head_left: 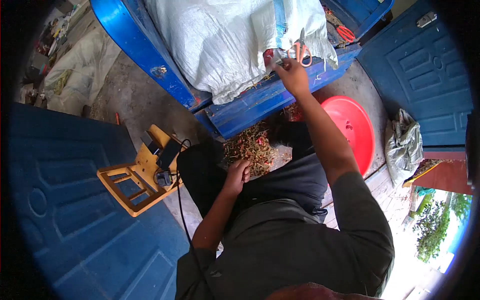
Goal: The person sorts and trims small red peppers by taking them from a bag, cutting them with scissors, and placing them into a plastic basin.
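Orange-pink-handled scissors [299, 45] point toward twelve o'clock against the white woven sack [215, 45], just beyond the nearer right hand [293, 76], its grip unclear; the left hand [238, 177], at seven, curls closed.

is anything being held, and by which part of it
The right hand is at a shiny item beside the orange-handled scissors; whether it grips either cannot be told. The left hand is curled, nothing visible in it.
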`<control>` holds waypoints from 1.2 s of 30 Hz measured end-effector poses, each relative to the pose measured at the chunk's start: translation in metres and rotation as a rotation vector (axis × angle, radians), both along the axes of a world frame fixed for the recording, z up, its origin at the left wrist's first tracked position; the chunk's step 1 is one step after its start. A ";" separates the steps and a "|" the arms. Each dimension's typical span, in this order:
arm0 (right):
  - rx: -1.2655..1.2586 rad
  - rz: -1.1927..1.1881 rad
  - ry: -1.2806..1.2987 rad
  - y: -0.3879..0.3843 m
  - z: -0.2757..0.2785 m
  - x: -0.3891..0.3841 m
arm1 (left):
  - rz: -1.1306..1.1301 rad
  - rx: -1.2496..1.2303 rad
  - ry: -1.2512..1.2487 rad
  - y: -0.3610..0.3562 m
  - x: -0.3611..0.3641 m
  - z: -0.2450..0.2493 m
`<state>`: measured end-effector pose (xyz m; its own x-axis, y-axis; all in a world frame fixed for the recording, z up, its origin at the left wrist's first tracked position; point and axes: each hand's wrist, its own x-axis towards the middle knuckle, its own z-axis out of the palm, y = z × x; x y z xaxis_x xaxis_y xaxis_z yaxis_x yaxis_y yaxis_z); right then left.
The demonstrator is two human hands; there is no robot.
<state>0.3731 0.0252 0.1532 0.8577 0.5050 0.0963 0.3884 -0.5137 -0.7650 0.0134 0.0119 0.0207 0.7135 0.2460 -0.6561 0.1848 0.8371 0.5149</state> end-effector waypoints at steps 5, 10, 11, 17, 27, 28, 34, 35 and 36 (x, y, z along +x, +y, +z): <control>-0.330 -0.071 -0.056 0.058 -0.004 0.013 | 0.110 -0.043 0.035 0.003 -0.014 -0.002; -0.134 0.041 -0.130 0.046 -0.035 0.010 | 0.077 -0.013 0.013 0.003 -0.006 -0.013; 0.007 0.072 -0.195 0.042 -0.044 0.011 | 0.071 -0.016 0.012 0.003 -0.005 -0.016; 0.466 0.045 0.213 0.014 -0.036 -0.002 | 0.028 0.013 0.024 0.000 0.001 -0.010; 0.631 -0.159 0.063 -0.117 -0.043 0.018 | 0.005 0.034 0.094 -0.005 0.009 -0.013; 0.566 -0.213 -0.022 -0.147 -0.058 0.035 | 0.006 0.050 0.107 -0.006 0.010 -0.013; -0.087 -0.538 -0.332 -0.236 -0.077 0.044 | -0.057 0.072 0.153 -0.004 0.017 -0.022; 0.002 -0.424 -0.230 -0.228 -0.073 0.039 | -0.058 0.069 0.155 -0.005 0.019 -0.025; 0.147 -0.279 -0.170 -0.200 -0.062 0.033 | -0.077 0.059 0.094 -0.005 0.019 -0.029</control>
<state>0.4057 -0.1745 0.0917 0.9259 0.2243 0.3040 0.3772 -0.5073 -0.7748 0.0323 0.0069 -0.0082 0.6676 0.2333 -0.7070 0.2969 0.7875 0.5402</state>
